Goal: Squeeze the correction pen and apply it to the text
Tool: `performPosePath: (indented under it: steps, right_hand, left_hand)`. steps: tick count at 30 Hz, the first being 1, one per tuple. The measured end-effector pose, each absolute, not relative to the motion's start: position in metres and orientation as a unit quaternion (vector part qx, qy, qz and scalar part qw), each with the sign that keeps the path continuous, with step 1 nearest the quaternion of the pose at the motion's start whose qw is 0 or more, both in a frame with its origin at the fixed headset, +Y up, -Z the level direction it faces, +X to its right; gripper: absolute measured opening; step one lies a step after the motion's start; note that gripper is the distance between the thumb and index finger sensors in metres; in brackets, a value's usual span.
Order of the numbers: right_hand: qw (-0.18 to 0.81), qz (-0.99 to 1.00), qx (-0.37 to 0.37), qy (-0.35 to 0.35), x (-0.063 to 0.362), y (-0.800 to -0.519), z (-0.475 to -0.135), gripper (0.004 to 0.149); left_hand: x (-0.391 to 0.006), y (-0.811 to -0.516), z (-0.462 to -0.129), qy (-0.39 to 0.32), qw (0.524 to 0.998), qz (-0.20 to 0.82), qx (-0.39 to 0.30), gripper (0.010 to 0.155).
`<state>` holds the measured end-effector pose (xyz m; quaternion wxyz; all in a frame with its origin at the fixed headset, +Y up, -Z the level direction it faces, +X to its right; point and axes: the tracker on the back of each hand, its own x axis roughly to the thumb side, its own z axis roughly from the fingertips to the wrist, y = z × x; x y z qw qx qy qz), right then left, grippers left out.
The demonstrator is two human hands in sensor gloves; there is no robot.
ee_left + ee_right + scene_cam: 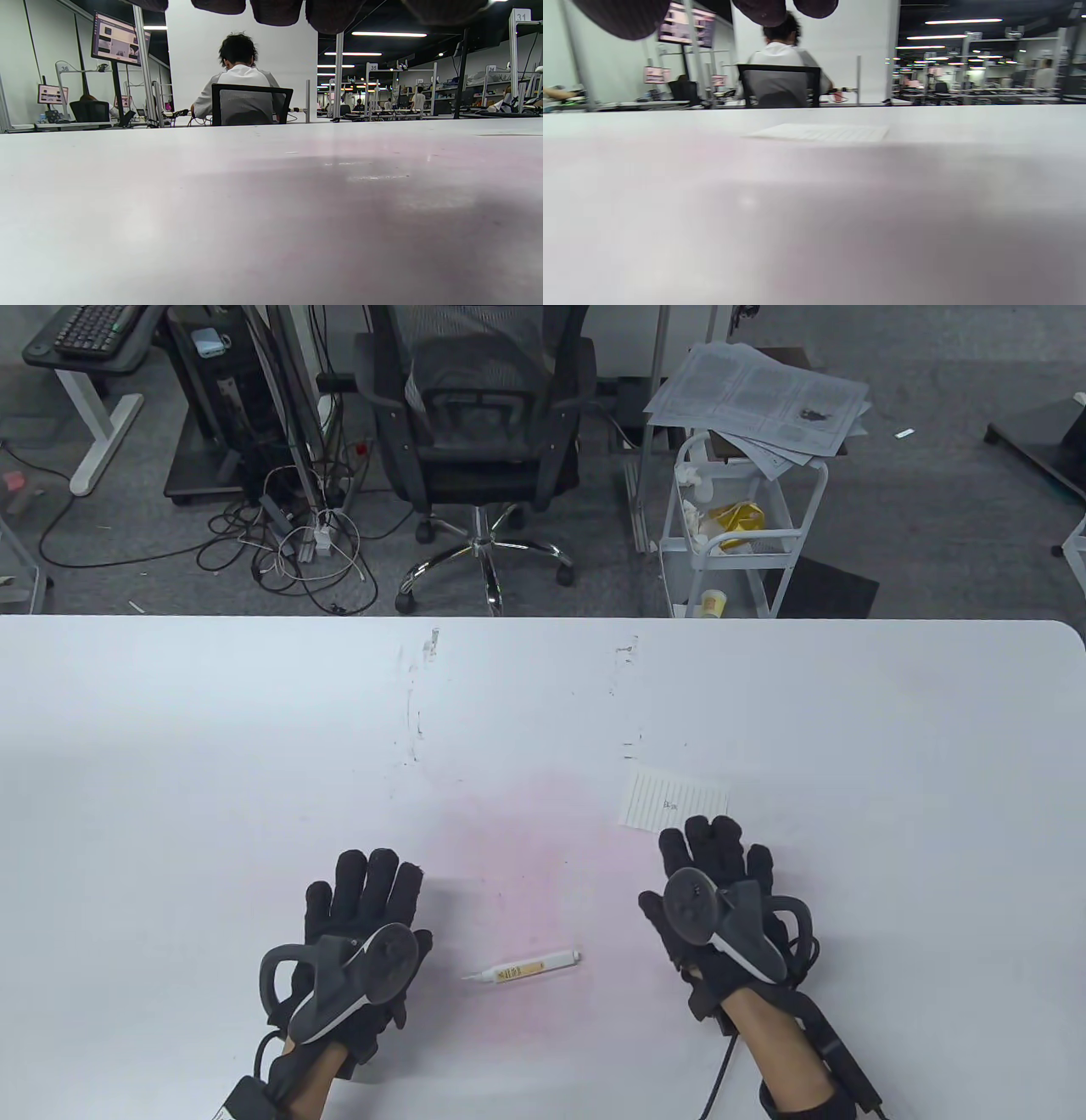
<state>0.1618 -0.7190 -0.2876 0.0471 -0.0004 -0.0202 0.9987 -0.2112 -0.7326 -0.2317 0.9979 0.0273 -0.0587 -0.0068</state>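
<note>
A white correction pen (524,968) with a yellow label lies flat on the white table (212,746) between my hands, its tip pointing left. A small lined paper (676,800) with a little handwriting lies just beyond my right hand; it also shows in the right wrist view (818,132). My left hand (365,899) rests flat on the table, fingers spread, empty, left of the pen. My right hand (713,857) rests flat and empty, right of the pen, fingertips at the paper's near edge. Only fingertips (275,8) show in the wrist views.
A faint pink stain marks the table around the pen. Beyond the far edge stand an office chair (479,432) and a white cart (738,526) with papers on top.
</note>
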Motion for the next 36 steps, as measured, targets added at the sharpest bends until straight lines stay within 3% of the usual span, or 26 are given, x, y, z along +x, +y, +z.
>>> performPosePath:
  steps: [7, 12, 15, 24, 36]
  right_hand:
    - [0.060, 0.991, -0.111, -0.047, 0.210, -0.677, -0.328, 0.075]
    - [0.039, 0.987, -0.144, -0.055, 0.227, -0.669, -0.354, 0.075]
    - [0.057, 0.985, -0.161, -0.038, 0.230, -0.680, -0.367, 0.076]
    - [0.020, 0.986, -0.156, 0.062, 0.218, -0.747, -0.397, 0.078]
    - [0.018, 0.982, -0.152, 0.108, 0.213, -0.763, -0.404, 0.079]
  left_hand:
    - [-0.211, -0.735, -0.233, -0.060, 0.998, -0.011, 0.020, 0.073]
    - [-0.213, -0.738, -0.235, -0.056, 0.998, -0.011, 0.011, 0.073]
    - [-0.213, -0.739, -0.236, -0.055, 0.998, -0.011, 0.007, 0.073]
    - [-0.210, -0.741, -0.237, -0.059, 0.998, -0.014, -0.004, 0.073]
    - [-0.210, -0.741, -0.238, -0.056, 0.998, -0.013, -0.009, 0.072]
